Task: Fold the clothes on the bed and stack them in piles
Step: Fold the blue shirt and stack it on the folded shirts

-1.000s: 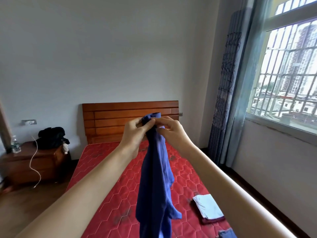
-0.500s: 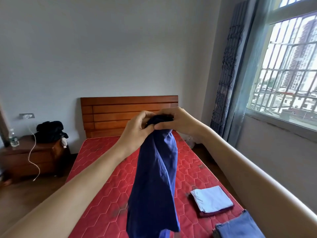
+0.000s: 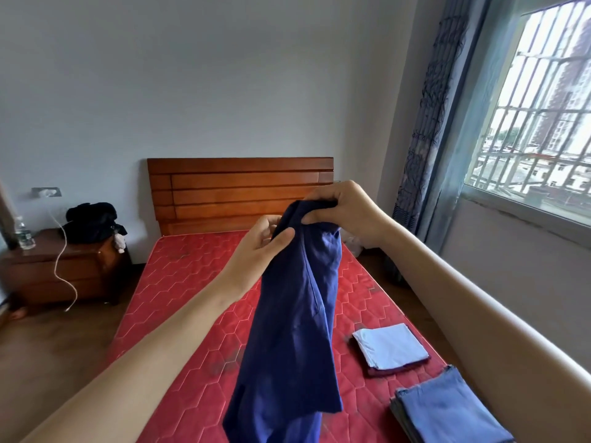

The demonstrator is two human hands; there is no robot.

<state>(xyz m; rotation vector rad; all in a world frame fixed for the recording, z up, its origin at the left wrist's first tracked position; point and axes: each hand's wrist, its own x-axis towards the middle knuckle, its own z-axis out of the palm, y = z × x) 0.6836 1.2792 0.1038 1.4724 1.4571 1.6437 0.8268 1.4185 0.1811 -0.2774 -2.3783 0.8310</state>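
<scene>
A dark blue garment [image 3: 294,330] hangs in the air above the red quilted mattress [image 3: 192,308]. My right hand [image 3: 345,212] pinches its top edge, thumb underneath and fingers curled over. My left hand [image 3: 262,244] grips the cloth just below and to the left of that. The garment's lower end drops out of view at the bottom. On the mattress at the right lies a folded pale blue piece [image 3: 388,345] on top of a dark red one. A stack of folded blue clothes [image 3: 447,414] sits nearer, at the bed's right corner.
A wooden headboard [image 3: 240,187] stands against the grey wall. Left of the bed a wooden nightstand [image 3: 57,273] carries a black bundle [image 3: 91,222], a water bottle [image 3: 22,231] and a white cable. A curtain [image 3: 428,123] and barred window are at the right.
My hands have drawn slightly apart along the garment's top edge, the right one rising and the left dropping. The view has tilted down, showing more of the folded piles.
</scene>
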